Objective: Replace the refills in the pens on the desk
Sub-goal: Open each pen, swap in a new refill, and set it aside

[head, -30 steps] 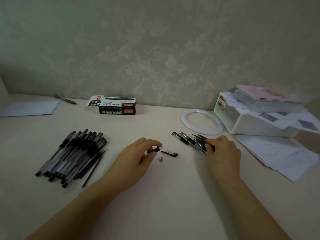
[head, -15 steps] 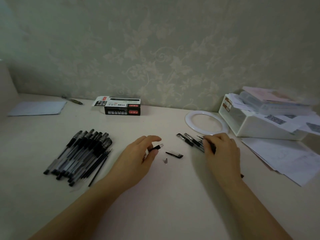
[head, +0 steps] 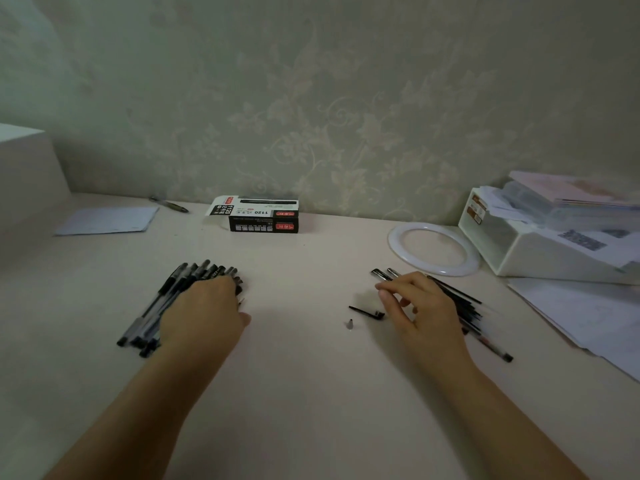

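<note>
Two bare hands are seen from the head view over a pale counter [head: 304, 375]. The left hand [head: 204, 313] is laid on a heap of black capped gel pens [head: 173, 292], long axes running away rightward; its fingers' state cannot be told. The right hand [head: 422, 310], fingers loosely spread, is held over thin black refills [head: 460, 299].

Light: dim, flat, greenish cast
Shadows: soft, faint beside the black loose pen clip [head: 367, 311]
Blur: left hand [head: 204, 313] and right hand [head: 420, 311] smeared
Edges: wide-angle bending, pale desk top [head: 311, 393] curved
Glare: none seen
</note>
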The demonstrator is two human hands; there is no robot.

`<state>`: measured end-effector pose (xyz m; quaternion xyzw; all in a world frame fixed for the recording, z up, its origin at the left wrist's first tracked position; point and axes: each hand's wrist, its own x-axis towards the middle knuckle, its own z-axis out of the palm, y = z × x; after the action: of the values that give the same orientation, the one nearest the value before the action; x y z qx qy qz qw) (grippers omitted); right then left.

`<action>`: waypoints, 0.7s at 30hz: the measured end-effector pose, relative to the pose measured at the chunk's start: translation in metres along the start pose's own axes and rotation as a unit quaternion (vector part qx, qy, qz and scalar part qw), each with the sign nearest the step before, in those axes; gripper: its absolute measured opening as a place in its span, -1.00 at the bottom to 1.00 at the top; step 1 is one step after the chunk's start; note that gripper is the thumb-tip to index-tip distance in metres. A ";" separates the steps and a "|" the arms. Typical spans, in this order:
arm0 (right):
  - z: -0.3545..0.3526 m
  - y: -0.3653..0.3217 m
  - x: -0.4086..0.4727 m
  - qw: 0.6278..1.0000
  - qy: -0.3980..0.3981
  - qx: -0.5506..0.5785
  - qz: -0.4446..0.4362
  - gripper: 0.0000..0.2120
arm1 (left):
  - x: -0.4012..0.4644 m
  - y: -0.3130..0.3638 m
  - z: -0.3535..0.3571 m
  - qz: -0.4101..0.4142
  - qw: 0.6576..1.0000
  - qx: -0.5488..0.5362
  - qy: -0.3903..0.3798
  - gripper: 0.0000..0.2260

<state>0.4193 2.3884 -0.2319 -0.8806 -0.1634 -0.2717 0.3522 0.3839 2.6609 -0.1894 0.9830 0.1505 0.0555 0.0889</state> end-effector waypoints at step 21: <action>-0.002 -0.002 0.000 1.000 -0.011 -0.001 -0.002 -0.89 | -0.002 0.011 0.012 0.035 0.999 0.022 -0.014 -0.77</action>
<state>0.4180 2.3888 -0.2295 -0.8836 -0.1683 -0.2631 0.3490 0.3872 2.6483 -0.1995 0.9902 0.1155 0.0419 0.0667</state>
